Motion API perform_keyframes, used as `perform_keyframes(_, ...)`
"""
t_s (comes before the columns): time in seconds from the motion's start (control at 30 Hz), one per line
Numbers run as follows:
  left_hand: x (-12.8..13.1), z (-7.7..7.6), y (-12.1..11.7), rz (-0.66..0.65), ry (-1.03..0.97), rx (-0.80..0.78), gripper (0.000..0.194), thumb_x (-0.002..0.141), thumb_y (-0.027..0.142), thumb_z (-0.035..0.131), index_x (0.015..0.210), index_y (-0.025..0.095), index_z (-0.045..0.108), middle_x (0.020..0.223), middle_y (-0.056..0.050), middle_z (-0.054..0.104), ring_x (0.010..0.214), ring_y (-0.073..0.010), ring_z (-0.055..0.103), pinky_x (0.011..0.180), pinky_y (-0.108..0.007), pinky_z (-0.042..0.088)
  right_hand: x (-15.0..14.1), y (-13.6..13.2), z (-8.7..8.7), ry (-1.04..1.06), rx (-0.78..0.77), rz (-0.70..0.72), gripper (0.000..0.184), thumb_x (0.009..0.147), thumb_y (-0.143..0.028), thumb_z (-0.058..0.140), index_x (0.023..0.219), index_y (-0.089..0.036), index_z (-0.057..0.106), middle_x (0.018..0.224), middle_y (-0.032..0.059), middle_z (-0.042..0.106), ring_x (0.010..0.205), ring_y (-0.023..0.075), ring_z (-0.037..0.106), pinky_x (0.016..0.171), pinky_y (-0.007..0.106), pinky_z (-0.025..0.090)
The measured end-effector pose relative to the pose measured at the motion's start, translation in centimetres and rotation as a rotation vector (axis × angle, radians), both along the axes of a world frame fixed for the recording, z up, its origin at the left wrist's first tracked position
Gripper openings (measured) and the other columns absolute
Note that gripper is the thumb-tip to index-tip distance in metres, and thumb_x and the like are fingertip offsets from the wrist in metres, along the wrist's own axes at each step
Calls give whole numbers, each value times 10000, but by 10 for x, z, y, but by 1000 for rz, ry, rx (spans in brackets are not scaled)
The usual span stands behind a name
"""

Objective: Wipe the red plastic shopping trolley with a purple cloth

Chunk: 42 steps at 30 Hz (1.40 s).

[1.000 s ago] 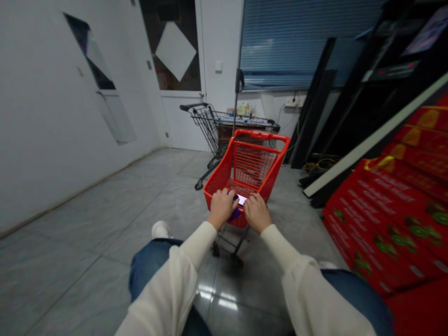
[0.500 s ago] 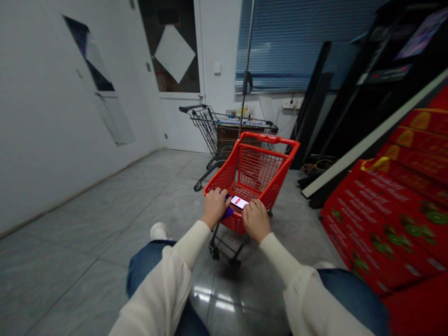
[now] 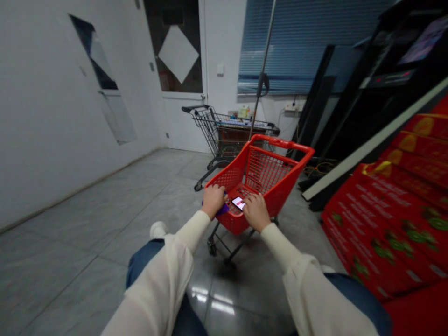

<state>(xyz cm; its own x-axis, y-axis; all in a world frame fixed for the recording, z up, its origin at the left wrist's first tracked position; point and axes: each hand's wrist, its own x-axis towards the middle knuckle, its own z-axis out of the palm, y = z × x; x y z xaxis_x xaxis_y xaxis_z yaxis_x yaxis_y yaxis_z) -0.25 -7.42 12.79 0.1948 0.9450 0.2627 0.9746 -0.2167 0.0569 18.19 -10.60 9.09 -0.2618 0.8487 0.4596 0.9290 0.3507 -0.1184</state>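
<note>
The curled left hand (image 3: 213,200) and right hand (image 3: 256,212) grip the near rim of a red shopping cart (image 3: 266,170), a purple object (image 3: 222,210) by the left, a lit phone (image 3: 238,203) by the right

The small shopping cart (image 3: 266,173) is moulded red plastic with a smooth, faintly shiny finish, set on a thin dark metal frame, and the phone screen (image 3: 238,203) above its floor is lit, glossy glass. The person's sleeves (image 3: 191,232) are matt cream cloth, the jeans (image 3: 145,259) are blue denim, and the floor tiles (image 3: 224,298) shine like polished stone. Further back, the wire trolley (image 3: 206,123) is bare metal, while the stacked cartons (image 3: 381,219) look like printed red card with a slight sheen.
</note>
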Motion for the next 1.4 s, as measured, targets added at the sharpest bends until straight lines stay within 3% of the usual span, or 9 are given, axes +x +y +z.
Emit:
perform_keyframes(0.1,0,0,2,51,-2,30,295,940,372,529,1074,158,682,1090,-147,655,1030,-271,618,894,-386,441,-3,1,0,17,0,-6,298,896,-192,473,1020,-179,743,1094,100,697,1214,263,486,1169,466,215)
perform_keyframes(0.33,17,-8,-15,-39,-30,34,332,948,435,517,1081,178,681,1057,-137,654,1009,-275,616,867,-386,442,1,-1,-1,-11,41,-8,291,891,-190,475,1025,-169,732,1083,110,701,1182,250,506,1156,449,226)
perform_keyframes(0.57,1,-1,-1,102,-51,55,296,942,376,523,1098,179,680,1097,-140,636,1033,-279,594,883,-388,434,-12,-3,0,-82,73,-19,256,922,-209,459,939,-157,709,1024,113,690,1087,242,538,1126,419,268)
perform_keyframes(0.73,6,-14,-29,-8,-100,98,400,958,523,466,1180,237,638,1141,-114,596,1056,-276,556,909,-397,418,-15,-4,-4,-83,110,-41,246,925,-204,450,952,-145,687,1010,119,675,1033,242,539,1099,407,288)
perform_keyframes(0.87,-15,-13,-21,-119,-77,69,422,943,504,523,1273,245,569,1210,-106,568,1065,-254,555,919,-362,422,-13,-9,-3,-84,112,-37,240,929,-199,443,919,-158,679,960,104,677,976,235,539,1061,391,307)
perform_keyframes(1.07,-21,-3,-1,138,-78,49,426,953,396,538,1335,216,483,1195,-148,555,1064,-264,582,883,-356,441,-29,-6,-3,-88,117,-35,215,915,-213,471,894,-152,676,933,112,672,961,250,531,1005,398,323)
perform_keyframes(1.17,-12,-7,-18,53,-68,50,398,950,463,517,1262,215,520,1186,-136,552,1068,-267,568,905,-376,442,-32,-4,-6,-69,121,-45,202,911,-215,474,909,-152,666,952,118,666,978,253,524,1017,403,309)
perform_keyframes(1.27,-14,-10,-34,-144,-62,46,442,907,559,546,1199,227,560,1217,-117,540,1126,-279,528,977,-413,419,-27,-5,-9,-69,139,-33,213,915,-198,454,944,-146,657,957,118,665,984,253,522,1038,403,291)
perform_keyframes(1.4,-30,-6,-26,-279,-40,20,393,915,491,566,1209,231,566,1217,-99,551,1118,-250,541,981,-377,426,-22,-9,-7,-81,156,-4,224,917,-178,439,946,-161,660,940,107,668,967,251,525,1033,394,292)
